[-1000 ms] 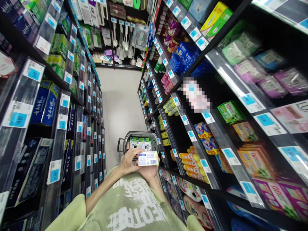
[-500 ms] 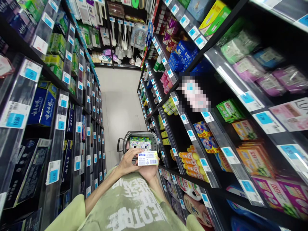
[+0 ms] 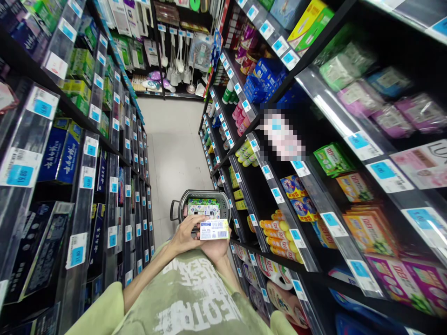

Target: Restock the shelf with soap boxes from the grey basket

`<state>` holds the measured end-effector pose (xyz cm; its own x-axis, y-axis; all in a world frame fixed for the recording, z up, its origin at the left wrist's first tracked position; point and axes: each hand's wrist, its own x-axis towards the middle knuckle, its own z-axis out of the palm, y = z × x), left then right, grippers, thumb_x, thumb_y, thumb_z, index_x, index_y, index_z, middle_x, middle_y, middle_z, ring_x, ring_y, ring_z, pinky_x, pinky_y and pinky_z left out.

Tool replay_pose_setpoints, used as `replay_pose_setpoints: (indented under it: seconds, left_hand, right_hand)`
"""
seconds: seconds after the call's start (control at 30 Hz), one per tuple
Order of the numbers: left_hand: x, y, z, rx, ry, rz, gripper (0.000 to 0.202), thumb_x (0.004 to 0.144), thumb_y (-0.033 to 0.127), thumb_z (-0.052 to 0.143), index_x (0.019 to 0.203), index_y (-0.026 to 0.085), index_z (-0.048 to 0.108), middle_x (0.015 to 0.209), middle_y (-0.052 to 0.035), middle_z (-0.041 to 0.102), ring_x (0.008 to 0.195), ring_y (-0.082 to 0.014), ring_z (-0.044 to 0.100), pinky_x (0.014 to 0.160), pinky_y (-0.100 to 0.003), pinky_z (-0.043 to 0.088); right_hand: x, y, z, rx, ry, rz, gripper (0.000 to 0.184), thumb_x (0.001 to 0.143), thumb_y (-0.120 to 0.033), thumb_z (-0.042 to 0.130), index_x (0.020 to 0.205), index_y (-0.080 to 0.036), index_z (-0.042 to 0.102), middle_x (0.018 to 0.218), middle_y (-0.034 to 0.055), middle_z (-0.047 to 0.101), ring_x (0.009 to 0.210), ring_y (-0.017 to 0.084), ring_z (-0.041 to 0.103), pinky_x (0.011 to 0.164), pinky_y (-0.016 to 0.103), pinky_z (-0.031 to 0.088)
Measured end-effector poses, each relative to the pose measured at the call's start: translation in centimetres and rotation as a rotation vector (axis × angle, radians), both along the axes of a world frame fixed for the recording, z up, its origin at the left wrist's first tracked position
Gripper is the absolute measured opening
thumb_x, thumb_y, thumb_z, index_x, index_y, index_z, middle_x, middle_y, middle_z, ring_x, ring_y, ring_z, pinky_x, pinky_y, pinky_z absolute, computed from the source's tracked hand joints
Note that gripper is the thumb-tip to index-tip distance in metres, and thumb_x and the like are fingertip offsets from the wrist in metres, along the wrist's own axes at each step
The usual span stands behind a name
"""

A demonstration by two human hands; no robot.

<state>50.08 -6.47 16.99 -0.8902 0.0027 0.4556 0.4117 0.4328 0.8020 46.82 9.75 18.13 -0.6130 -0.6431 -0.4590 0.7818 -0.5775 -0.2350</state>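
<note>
In front of my chest, both hands hold a small white box (image 3: 214, 230) with blue print and a barcode on its face and a yellowish right end. The fingers of my left hand (image 3: 187, 236) curl around its left end. Beneath the box is my right hand (image 3: 215, 251); the box hides most of its fingers. Just beyond them is a dark grey basket (image 3: 224, 204) with perforated walls. Several green and white boxes (image 3: 203, 209) lie inside it, partly covered by my hands and the held box.
Tall shelving lines the aisle on both sides. Blue boxes (image 3: 62, 151) stand on the left shelves; orange bottles with yellow caps (image 3: 281, 239) and green packs (image 3: 333, 159) on the right. Pale floor tiles (image 3: 174, 153) run to a rack of hanging brushes (image 3: 179, 58).
</note>
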Motion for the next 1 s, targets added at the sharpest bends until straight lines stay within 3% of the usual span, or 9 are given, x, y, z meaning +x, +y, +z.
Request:
replay_pose_setpoints:
  seconds: [0.37,0.53,0.7,0.8,0.87,0.93,1.0]
  left_hand:
    - [0.4,0.1,-0.8,-0.006,-0.038,0.004,0.074,0.081,0.014,0.075,0.148,0.024,0.044,0.136,-0.0121,0.064,0.126,-0.0286,0.059,0.107,-0.047,0.049]
    - [0.5,-0.2,-1.3,-0.036,-0.23,0.016,0.08,0.078,0.011,0.074,0.15,0.026,0.041,0.141,-0.0125,0.059,0.132,-0.0319,0.053,0.115,-0.055,0.04]
    - [0.9,0.1,-1.3,0.033,-0.275,-0.003,0.074,0.077,0.01,0.071,0.145,0.025,0.048,0.141,-0.0116,0.06,0.133,-0.0304,0.054,0.115,-0.052,0.042]
    - [1.1,0.5,-1.6,0.261,-0.487,0.069,0.075,0.072,0.016,0.078,0.141,0.02,0.052,0.141,-0.0148,0.06,0.13,-0.0327,0.057,0.113,-0.052,0.045]
    - [1.1,0.7,-1.7,0.553,-0.634,0.114,0.084,0.065,0.025,0.088,0.141,0.016,0.051,0.141,-0.0186,0.06,0.128,-0.0352,0.06,0.111,-0.051,0.047]
    - [1.0,0.7,-1.7,0.869,-0.696,0.089,0.091,0.06,0.031,0.093,0.139,0.015,0.052,0.142,-0.0201,0.061,0.127,-0.0362,0.061,0.108,-0.049,0.049]
    - [0.9,0.6,-1.4,1.078,-0.709,0.041,0.09,0.056,0.031,0.096,0.136,0.016,0.057,0.14,-0.0187,0.063,0.127,-0.0354,0.062,0.106,-0.045,0.051]
  right_hand:
    - [0.0,0.1,-0.4,-0.005,0.034,0.002,0.064,0.074,-0.071,0.067,0.113,-0.021,0.071,0.116,0.0113,0.073,0.091,0.03,0.068,0.096,0.053,0.05]
    - [0.2,-0.4,-2.1,0.157,0.121,-0.019,0.062,0.067,-0.062,0.084,0.113,-0.022,0.072,0.122,0.0089,0.073,0.104,0.029,0.066,0.099,0.046,0.052]
    - [0.6,-0.9,-3.7,0.314,0.154,-0.006,0.05,0.069,-0.052,0.09,0.108,-0.026,0.072,0.122,0.0032,0.074,0.108,0.026,0.067,0.099,0.04,0.053]
    - [0.5,-1.2,-4.0,0.348,0.091,-0.028,0.041,0.08,-0.05,0.081,0.112,-0.026,0.071,0.123,0.0032,0.074,0.111,0.026,0.067,0.092,0.039,0.057]
    - [0.3,-1.2,-4.0,0.343,0.043,-0.047,0.039,0.085,-0.049,0.077,0.115,-0.025,0.071,0.123,0.0041,0.074,0.112,0.026,0.068,0.088,0.038,0.058]
    - [0.1,-1.1,-3.9,0.335,0.035,-0.063,0.039,0.085,-0.046,0.076,0.117,-0.024,0.07,0.123,0.0045,0.075,0.112,0.025,0.069,0.086,0.037,0.059]
    - [0.0,-0.9,-3.9,0.353,0.041,-0.072,0.041,0.084,-0.043,0.077,0.12,-0.023,0.069,0.121,0.0043,0.075,0.111,0.024,0.069,0.085,0.037,0.059]
